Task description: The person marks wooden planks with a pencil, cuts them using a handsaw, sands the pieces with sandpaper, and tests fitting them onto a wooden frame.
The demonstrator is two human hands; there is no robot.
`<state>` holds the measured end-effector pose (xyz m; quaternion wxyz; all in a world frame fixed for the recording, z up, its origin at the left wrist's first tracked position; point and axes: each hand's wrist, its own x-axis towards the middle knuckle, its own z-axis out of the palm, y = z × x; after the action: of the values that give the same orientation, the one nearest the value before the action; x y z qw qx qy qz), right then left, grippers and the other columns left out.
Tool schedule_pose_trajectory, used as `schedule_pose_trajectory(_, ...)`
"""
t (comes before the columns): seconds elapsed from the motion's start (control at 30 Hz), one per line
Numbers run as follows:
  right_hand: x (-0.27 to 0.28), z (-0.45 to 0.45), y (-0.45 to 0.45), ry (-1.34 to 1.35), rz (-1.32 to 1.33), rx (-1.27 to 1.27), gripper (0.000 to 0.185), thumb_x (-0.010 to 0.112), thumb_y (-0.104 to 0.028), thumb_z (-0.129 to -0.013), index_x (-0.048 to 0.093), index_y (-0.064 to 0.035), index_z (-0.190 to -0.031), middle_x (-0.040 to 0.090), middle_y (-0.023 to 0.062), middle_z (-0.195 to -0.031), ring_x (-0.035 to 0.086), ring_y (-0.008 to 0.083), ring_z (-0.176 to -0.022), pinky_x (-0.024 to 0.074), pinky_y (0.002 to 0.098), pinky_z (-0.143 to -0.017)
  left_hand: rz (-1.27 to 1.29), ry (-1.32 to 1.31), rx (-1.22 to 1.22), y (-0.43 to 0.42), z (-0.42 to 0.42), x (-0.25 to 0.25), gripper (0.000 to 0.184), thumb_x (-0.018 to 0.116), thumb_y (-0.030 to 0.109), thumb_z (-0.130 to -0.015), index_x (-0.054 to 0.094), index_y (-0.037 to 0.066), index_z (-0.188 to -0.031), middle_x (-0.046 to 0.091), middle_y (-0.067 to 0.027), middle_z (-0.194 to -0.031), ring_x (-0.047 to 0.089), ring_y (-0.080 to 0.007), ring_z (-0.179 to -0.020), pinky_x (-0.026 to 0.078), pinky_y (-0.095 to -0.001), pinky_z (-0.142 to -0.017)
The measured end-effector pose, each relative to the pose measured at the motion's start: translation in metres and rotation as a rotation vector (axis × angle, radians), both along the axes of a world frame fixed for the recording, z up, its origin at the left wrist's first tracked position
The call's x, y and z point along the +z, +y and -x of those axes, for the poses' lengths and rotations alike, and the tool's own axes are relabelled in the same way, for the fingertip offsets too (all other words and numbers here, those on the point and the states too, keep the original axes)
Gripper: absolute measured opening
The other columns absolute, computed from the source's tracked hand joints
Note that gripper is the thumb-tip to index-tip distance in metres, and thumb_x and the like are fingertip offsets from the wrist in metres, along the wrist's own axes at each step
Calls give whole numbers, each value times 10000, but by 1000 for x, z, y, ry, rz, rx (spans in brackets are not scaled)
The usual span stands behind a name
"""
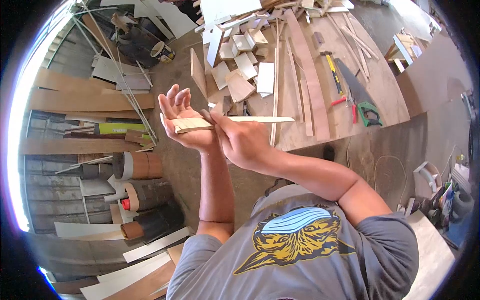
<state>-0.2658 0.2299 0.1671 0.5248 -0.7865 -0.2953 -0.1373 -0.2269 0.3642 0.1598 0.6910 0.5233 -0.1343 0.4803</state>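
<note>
A thin pale wooden strip (255,119), tapering to a point at its right end, lies level across both my hands. My left hand (186,117) is palm up with its fingers apart and slightly curled; the strip's wider left end rests over the palm. From the right, my right hand (245,140) comes in with thumb and fingers closed on the strip near its middle, beside the left wrist. Its fingers partly hide the strip there.
Ahead is a wooden workbench (387,95) with several wood offcuts (240,85), long strips, a hammer (334,75), red-handled pliers (352,106) and a green-handled handsaw (369,114). Boards and rolls of sheet material (142,166) line the left side. A bucket (162,51) stands farther back.
</note>
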Motion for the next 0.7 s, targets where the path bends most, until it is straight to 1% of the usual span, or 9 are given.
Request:
schedule_pose_trajectory(0.13,34,17,14,-298,-314,-22,325,603,-107,-942,629,25,-1239,713,179,-775,708,294,-618,543,396,-542,-84,-48,51,-6,-3,-3,613,322,494,-1031,432,147,-1524,567,-192,-1334,597,-265,-1088,433,-435,-1018)
schedule_pose_trajectory(0.17,40,17,14,-329,-311,-39,343,607,-104,-942,619,34,-1255,715,175,-779,711,283,-624,547,392,-547,-119,-64,85,-11,-4,-1,617,324,498,-1031,416,155,-1535,567,-193,-1332,597,-264,-1085,431,-436,-1017)
schedule_pose_trajectory(0.27,14,10,-7,-75,-48,-6,356,603,-101,-945,621,-8,-1287,715,171,-782,712,270,-623,546,386,-545,13,28,77,-19,-4,10,618,313,505,-1035,404,162,-1540,572,-188,-1324,601,-258,-1075,432,-438,-1010)
schedule_pose_trajectory(0.33,-25,0,-9,14,-117,-85,383,612,-93,-939,637,-109,-1321,710,176,-769,703,270,-597,541,385,-532,26,32,101,-16,-6,9,614,296,508,-1038,435,149,-1517,579,-190,-1311,606,-249,-1065,435,-433,-1000)
schedule_pose_trajectory(0.4,-28,11,-13,-10,-164,-41,404,625,-79,-928,628,-84,-1332,709,176,-763,704,272,-599,542,381,-535,-23,-18,77,-15,-6,7,600,314,489,-1048,460,110,-1490,609,-211,-1268,628,-288,-1093,487,-429,-980)
schedule_pose_trajectory(0.53,-52,3,-21,-154,-169,-109,397,640,-60,-915,646,-67,-1312,706,177,-760,712,255,-613,540,366,-536,-16,-12,31,-24,-9,9,599,287,487,-1048,564,69,-1376,675,-200,-1141,646,-288,-1090,501,-443,-972)
schedule_pose_trajectory(0.6,-91,-12,-37,83,-67,-141,365,617,-106,-948,665,-140,-1309,717,128,-769,680,229,-571,516,355,-506,-34,20,66,-19,-12,6,609,273,485,-1048,608,48,-1310,702,-189,-1070,654,-287,-1084,506,-448,-972)
schedule_pose_trajectory(0.63,-120,-21,-42,227,39,-173,353,597,-130,-969,667,-170,-1313,721,110,-770,661,216,-547,504,352,-491,27,39,113,-23,-13,10,607,280,487,-1043,654,40,-1215,716,-175,-1027,688,-284,-974,539,-436,-908)
schedule_pose_trajectory(0.7,-185,-37,-54,457,155,-229,333,539,-173,-1011,664,-203,-1318,720,97,-765,612,189,-501,479,341,-472,59,95,100,-12,-15,6,610,288,494,-1037,662,37,-1188,717,-174,-1011,698,-287,-890,558,-422,-848)
